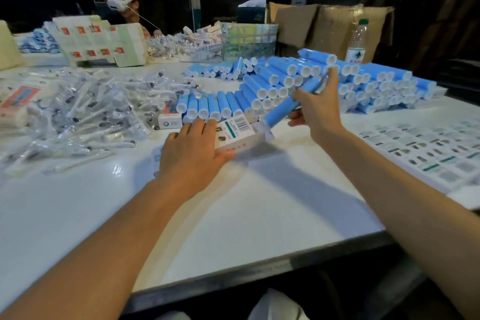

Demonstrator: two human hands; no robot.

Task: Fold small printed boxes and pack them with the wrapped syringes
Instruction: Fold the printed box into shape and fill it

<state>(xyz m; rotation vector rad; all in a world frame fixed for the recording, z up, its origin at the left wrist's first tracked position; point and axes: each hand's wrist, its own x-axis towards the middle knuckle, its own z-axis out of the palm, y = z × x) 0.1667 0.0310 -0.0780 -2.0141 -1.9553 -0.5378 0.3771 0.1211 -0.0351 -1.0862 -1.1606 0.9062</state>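
Note:
My left hand (pixel 193 149) grips a small white printed box (pixel 237 134) with a barcode, held just above the white table (pixel 259 202). My right hand (pixel 320 109) holds a blue tube (pixel 281 109) at a slant, its lower end at the box's open end. It pinches a second blue tube (pixel 310 86) higher up between its fingers. A pile of clear-wrapped syringes (pixel 85 109) lies to the left. Flat printed box blanks (pixel 428 148) lie at the right.
A big heap of blue tubes (pixel 298 83) fills the middle back. A stack of printed sheets (pixel 101 41), cardboard cartons (pixel 332 26) and a water bottle (pixel 358 41) stand behind. Another person (pixel 127 5) sits across the table. The table's front edge runs below my forearms.

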